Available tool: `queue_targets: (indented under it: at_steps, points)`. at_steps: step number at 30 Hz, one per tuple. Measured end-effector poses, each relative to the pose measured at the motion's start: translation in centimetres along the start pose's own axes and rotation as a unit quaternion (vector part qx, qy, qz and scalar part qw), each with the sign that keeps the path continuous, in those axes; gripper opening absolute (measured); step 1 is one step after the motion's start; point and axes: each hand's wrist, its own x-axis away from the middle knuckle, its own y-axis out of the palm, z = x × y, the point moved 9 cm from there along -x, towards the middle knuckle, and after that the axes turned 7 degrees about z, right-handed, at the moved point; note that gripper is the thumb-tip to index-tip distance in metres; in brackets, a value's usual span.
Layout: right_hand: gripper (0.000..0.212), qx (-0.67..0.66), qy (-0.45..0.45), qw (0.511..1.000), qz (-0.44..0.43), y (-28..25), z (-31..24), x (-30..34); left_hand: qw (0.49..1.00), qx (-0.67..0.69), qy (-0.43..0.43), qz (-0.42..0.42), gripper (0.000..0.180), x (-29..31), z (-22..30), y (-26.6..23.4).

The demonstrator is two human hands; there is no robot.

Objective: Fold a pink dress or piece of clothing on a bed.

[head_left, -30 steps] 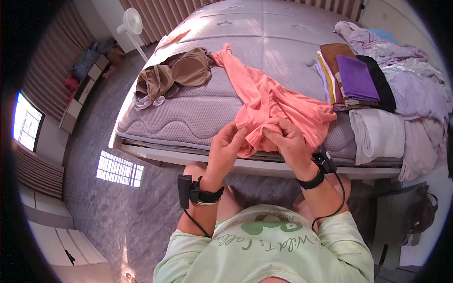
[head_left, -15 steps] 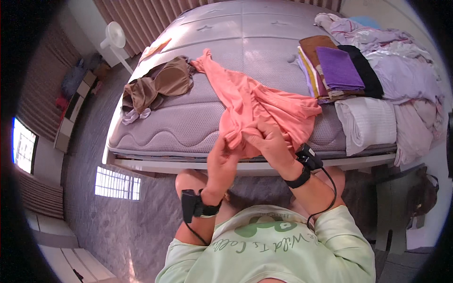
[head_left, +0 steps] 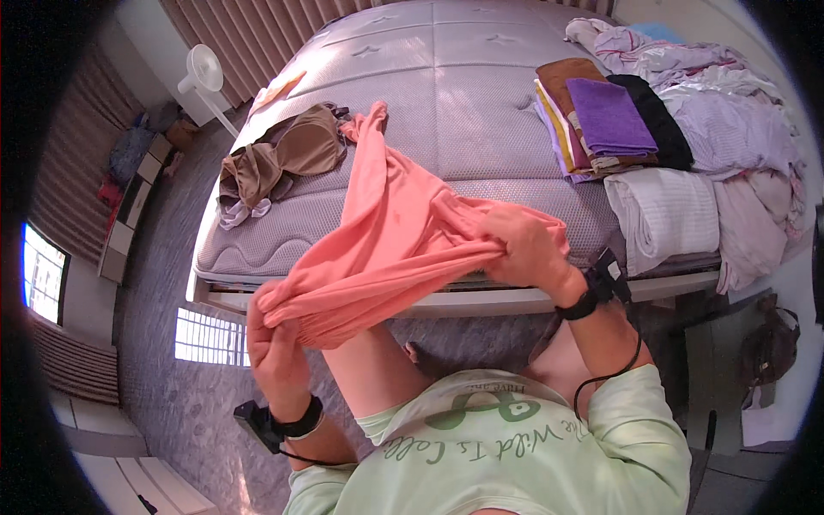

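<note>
Before the grey mattress [head_left: 481, 94], left hand [head_left: 276, 348] and right hand [head_left: 528, 249] each clenched on bunched salmon-pink garment [head_left: 390, 236], folded purple towel [head_left: 609, 116] beyond.

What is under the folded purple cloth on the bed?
The folded purple cloth tops a stack of folded cloths: brown, yellow and pale edges show at its left side, and a black folded piece lies beside it. Their middles and the mattress under them are covered.

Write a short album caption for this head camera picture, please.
Both hands, left hand and right hand, stretch a salmon-pink garment between them beside a grey mattress.
</note>
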Motion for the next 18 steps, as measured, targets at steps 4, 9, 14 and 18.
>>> queue_targets:
  at_steps: [4,9,14,18]
  points:
    - [0.021,0.091,0.094,0.991,0.002,-2.4,5.2,1.5,0.998,-0.028,0.048,0.039,0.04,0.2,1.2,-2.9]
    - [0.011,0.145,0.106,0.97,0.165,-10.2,6.0,0.4,0.994,-0.003,0.052,0.096,0.04,-0.2,1.2,-5.4]
    - [0.009,0.116,0.145,0.978,0.093,-9.5,7.9,1.7,0.998,-0.006,0.011,0.06,0.041,-0.3,0.2,-5.1]
    - [0.014,-0.003,0.148,0.987,-0.061,-4.2,6.8,3.7,0.998,-0.044,0.023,0.04,0.041,-0.3,0.0,-5.0]
